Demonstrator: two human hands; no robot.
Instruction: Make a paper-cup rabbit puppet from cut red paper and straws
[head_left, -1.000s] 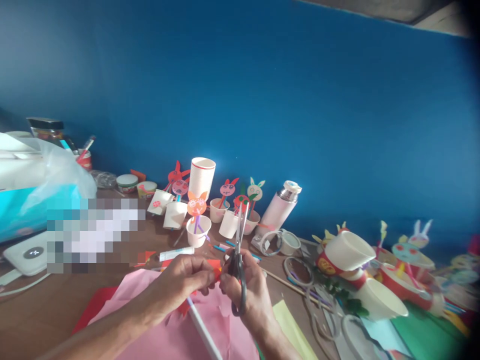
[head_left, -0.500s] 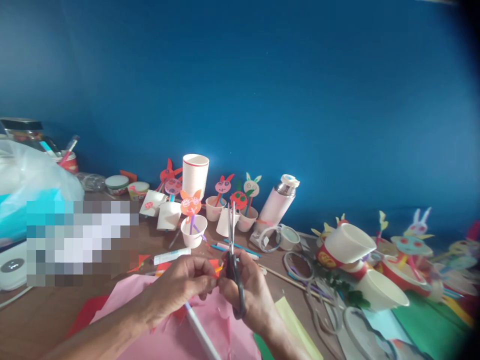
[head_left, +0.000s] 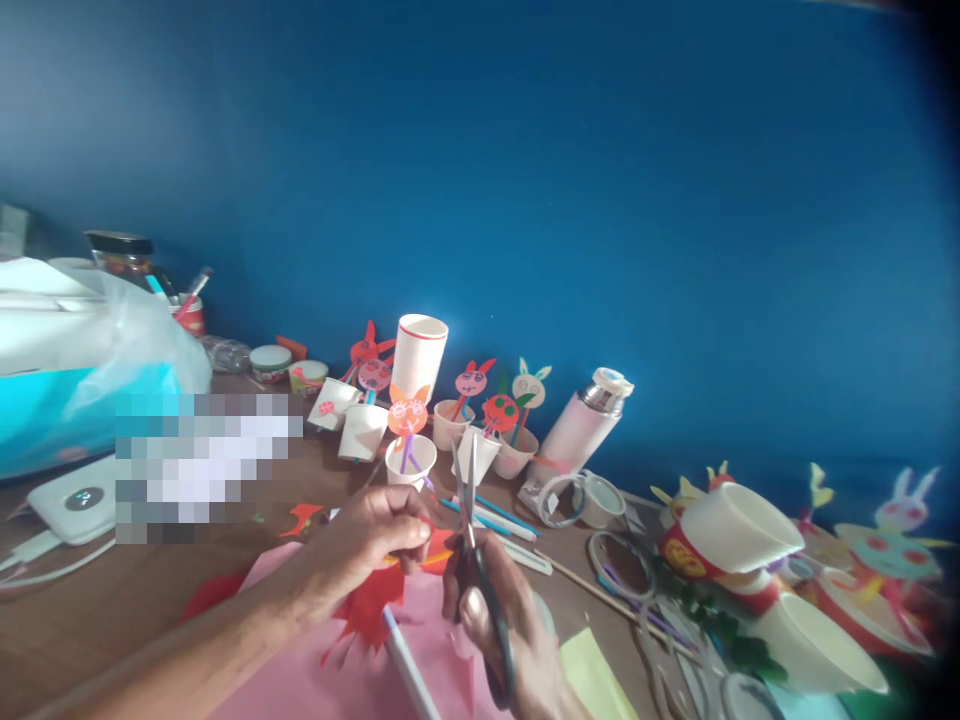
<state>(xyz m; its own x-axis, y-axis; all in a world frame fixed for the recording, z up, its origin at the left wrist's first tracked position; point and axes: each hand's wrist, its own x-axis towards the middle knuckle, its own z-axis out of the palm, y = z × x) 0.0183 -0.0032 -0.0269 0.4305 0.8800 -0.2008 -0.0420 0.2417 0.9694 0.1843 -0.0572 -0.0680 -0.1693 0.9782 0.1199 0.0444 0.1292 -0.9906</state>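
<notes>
My right hand (head_left: 506,615) grips a pair of black-handled scissors (head_left: 469,500). The blades point up and away from me, slightly apart. To the left, my left hand (head_left: 394,525) is closed in a pinch; whatever its fingertips hold is too small or hidden to name. Orange-red paper (head_left: 375,605) lies under and beside that hand, on a large pink sheet (head_left: 337,665). A white pen-like stick (head_left: 409,665) rests across the pink sheet, below both hands.
Small paper cups with paper animal faces (head_left: 409,412) stand along the blue wall, near a tall paper cup (head_left: 420,350) and a tilted thermos (head_left: 585,420). Rolls of tape (head_left: 621,563) and larger cups (head_left: 742,530) crowd the right. A plastic bag (head_left: 172,340) sits left.
My hands have moved apart, and the scissors have swung away from the left fingers with their blades wider apart. The whole view has shifted, so things appear farther right.
</notes>
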